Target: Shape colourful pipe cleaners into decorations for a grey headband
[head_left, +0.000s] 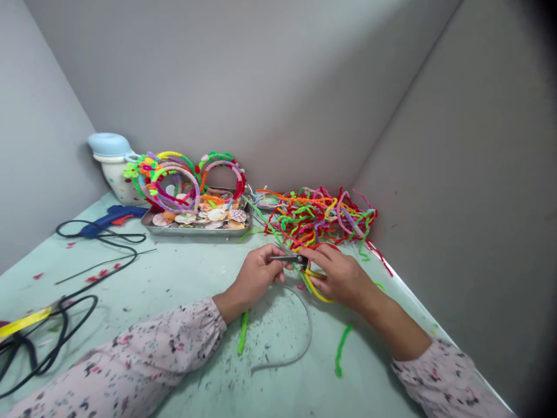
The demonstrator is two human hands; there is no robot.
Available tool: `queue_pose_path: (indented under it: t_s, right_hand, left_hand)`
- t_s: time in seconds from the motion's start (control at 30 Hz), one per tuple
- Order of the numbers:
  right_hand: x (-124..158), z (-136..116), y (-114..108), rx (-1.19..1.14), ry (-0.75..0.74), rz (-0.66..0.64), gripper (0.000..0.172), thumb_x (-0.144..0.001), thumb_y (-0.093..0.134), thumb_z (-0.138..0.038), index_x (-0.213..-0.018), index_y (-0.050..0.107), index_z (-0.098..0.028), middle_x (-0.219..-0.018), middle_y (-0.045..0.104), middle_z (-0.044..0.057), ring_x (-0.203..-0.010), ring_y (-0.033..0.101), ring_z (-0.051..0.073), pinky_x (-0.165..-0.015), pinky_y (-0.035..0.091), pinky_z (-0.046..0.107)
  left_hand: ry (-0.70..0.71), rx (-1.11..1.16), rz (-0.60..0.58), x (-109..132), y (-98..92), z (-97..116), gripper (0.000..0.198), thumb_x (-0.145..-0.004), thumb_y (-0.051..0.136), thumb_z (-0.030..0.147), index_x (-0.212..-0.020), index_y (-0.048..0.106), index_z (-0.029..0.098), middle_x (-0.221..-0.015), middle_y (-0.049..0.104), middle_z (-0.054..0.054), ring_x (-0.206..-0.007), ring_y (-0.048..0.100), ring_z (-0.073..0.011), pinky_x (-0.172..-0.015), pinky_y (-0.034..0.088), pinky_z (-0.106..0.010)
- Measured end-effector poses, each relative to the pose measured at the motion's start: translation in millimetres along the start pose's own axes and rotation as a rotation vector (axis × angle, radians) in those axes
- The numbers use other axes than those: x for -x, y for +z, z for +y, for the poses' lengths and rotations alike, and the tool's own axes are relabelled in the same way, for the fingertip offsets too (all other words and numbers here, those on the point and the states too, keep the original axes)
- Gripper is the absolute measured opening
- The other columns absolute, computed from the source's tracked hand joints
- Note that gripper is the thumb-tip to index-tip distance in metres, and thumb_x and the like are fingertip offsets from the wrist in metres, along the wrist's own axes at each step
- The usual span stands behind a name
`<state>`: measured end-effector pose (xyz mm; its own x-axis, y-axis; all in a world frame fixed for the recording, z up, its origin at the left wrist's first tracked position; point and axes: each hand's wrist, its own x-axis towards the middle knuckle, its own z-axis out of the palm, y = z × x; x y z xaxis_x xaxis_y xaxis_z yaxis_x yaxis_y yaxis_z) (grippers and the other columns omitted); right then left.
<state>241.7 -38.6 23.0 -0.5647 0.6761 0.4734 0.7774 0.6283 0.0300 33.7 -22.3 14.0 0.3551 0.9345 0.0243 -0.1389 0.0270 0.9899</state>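
Observation:
My right hand (pixel 342 276) grips a pair of scissors (pixel 314 284) with yellow and orange-red handles, its dark blades pointing left. My left hand (pixel 263 267) is pinched closed at the blade tips; what sits between its fingertips is too small to make out. A light green pipe cleaner (pixel 275 232) runs from the back of the table down to the scissors, partly hidden by the blades. Below my hands a grey curved cord-like strip (pixel 310 334) lies on the table, its upper end close to my left fingertips. Short green pipe cleaner pieces (pixel 343 351) lie nearer me.
A tangled pile of colourful pipe cleaners (pixel 322 215) lies at the back right. A metal tray (pixel 195 231) holds seashells, with decorated headbands (pixel 176 174) on it. On the left are a blue glue gun (pixel 107 220), its black cable (pixel 130 255) and a white container (pixel 119 174) with a blue lid.

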Motion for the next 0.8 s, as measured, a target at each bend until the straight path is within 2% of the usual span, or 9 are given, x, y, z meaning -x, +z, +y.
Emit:
queue_pose_path:
  t_s: [0.17, 0.8]
  right_hand:
    - [0.4, -0.2, 1.1, 0.008, 0.009, -0.008, 0.050, -0.076, 0.060, -0.015, -0.124, 0.053, -0.022, -0.097, 0.059, 0.007, -0.083, 0.060, 0.020, -0.070, 0.050, 0.029]
    - [1.8, 2.7, 5.9, 0.049, -0.007, -0.004, 0.051, -0.076, 0.059, -0.014, -0.125, 0.051, -0.023, -0.094, 0.063, 0.006, -0.081, 0.063, 0.019, -0.064, 0.048, 0.026]
  left_hand:
    - [0.007, -0.031, 0.008, 0.4, -0.1, 1.0, 0.005, -0.073, 0.056, 0.019, -0.077, 0.057, 0.015, -0.056, 0.060, 0.003, -0.043, 0.047, -0.0066, -0.044, 0.034, -0.018]
    - [0.036, -0.078, 0.040, -2.1, -0.4, -1.0, 0.005, -0.073, 0.054, 0.016, -0.077, 0.058, 0.015, -0.067, 0.065, 0.001, -0.044, 0.049, -0.0061, -0.044, 0.035, -0.018]
